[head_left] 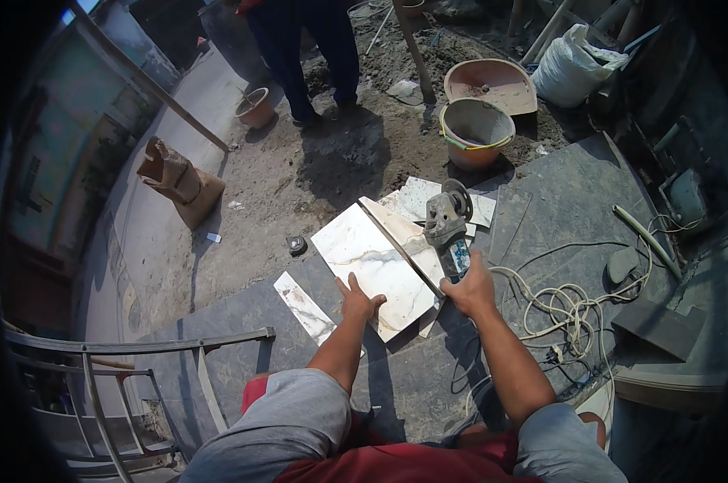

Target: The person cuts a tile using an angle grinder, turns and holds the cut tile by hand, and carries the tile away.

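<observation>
My right hand [472,288] is wrapped round the body of an angle grinder [444,221]. The grinder's disc points away from me, above the far right side of the tiles. A white marble-patterned tile [372,262] lies tilted on top of other tile pieces, with a dark edge along its right side. My left hand [358,303] presses on the near left part of this tile, fingers and thumb spread. Just left of it, a narrow cut tile strip [304,308] lies on the dark slab. More white tile pieces [416,197] lie beyond, partly hidden by the grinder.
Tangled pale cable [569,314] lies at right, near a dark offcut [658,328]. A tape measure [296,245] sits left of the tile. Buckets [477,133], a basin [493,80] and a white sack [573,68] stand beyond. A person [308,56] stands ahead. A metal ladder [138,346] is at left.
</observation>
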The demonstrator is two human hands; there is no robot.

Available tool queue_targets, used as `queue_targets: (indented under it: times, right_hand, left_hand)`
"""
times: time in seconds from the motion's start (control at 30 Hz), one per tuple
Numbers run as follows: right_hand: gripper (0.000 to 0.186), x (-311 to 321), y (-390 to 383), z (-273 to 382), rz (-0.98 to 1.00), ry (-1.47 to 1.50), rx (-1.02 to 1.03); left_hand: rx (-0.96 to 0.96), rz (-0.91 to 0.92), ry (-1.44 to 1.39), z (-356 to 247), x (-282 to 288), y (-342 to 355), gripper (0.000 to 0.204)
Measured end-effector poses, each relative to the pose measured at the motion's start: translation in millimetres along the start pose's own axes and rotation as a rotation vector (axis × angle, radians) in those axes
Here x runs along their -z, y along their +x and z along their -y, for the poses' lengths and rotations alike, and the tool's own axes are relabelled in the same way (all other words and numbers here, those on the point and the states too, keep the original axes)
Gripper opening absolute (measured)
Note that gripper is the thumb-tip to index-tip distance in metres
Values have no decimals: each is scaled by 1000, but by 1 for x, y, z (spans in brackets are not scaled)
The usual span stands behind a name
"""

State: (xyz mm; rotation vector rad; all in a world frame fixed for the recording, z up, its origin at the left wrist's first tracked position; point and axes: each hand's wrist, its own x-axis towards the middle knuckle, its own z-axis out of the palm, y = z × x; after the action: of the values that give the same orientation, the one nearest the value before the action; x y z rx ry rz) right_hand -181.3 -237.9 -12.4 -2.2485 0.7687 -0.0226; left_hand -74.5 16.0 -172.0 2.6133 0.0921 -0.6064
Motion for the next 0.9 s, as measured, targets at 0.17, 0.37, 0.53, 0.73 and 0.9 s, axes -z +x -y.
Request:
queue_targets:
  times: [0.17,0.37,0.53,0.73,0.9]
  right_hand:
    - [78,8,25,37,-185,193,85]
    - [67,6,40,70,-285,287,135]
    - [66,-10,41,90,-247,320,138]
    - [61,-31,43,102,-262,321,183]
    - [57,-41,42,102,-208,376,261]
  left_hand:
    - [106,-60,98,-13,7,-17,105]
    - [-329,-260,-634,-79,40,0,59]
    - [-570,205,-1256,-168,88,-22,78]
    - [-464,234,-1204,-182,122,-46,63]
    - [-499,167,-1187,-175,121,-38,57]
